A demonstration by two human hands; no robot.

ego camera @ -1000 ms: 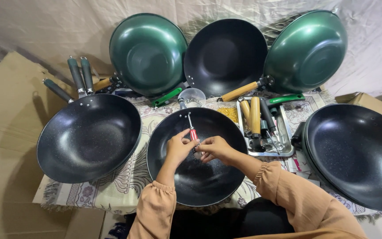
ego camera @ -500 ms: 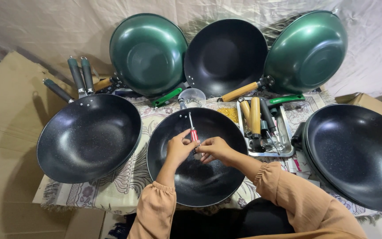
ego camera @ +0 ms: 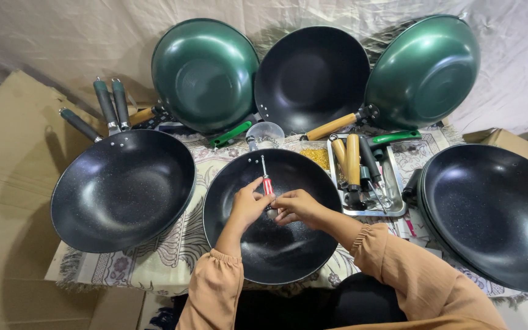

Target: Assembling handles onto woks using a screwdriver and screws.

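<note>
Two hands (ego camera: 276,205) hold a red-handled screwdriver (ego camera: 266,182) over a black wok (ego camera: 271,244).

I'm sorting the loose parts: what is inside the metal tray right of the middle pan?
The metal tray holds two wooden handles, dark handles and small metal pieces; whatever lies beneath them is covered.

Both hands, left hand (ego camera: 249,205) and right hand (ego camera: 297,206), are meeting over the middle pan (ego camera: 273,250), screwdriver (ego camera: 266,181) sitting between them, tray (ego camera: 398,211) lying just right.
</note>
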